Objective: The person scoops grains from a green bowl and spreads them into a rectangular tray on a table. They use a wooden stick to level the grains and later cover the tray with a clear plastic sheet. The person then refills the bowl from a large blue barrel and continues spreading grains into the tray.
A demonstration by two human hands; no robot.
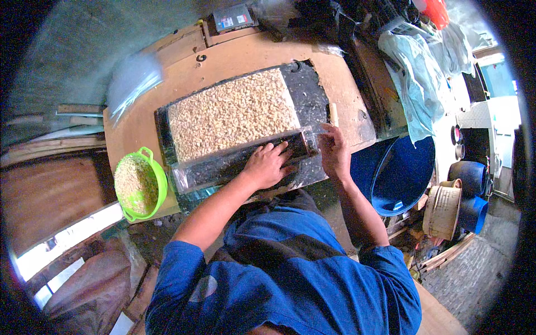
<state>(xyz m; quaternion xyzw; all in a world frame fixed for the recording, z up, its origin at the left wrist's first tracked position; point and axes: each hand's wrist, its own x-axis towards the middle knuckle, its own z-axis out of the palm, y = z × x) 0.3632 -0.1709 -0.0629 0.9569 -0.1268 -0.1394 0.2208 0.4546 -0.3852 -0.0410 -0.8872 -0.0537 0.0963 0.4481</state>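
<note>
A flat layer of pale, bean-like pieces [230, 113] lies in a rectangle on a dark, worn board [310, 92]. Along its near edge runs a dark strip [226, 165] with clear plastic film [188, 178] around its left end and more film at its right end. My left hand [268, 165] rests on this strip, palm down and fingers spread. At the strip's right end is my right hand [336, 153], raised on its side with bent fingers beside the film. Whether those fingers pinch the film is unclear.
A bright green basket [161, 184] with more pale pieces stands at the table's left corner. Clear plastic sheets [136, 81] lie at the back left of the wooden table [255, 48]. A digital scale-like grey box [232, 17] sits behind. Right of the table stands a large blue drum [402, 176].
</note>
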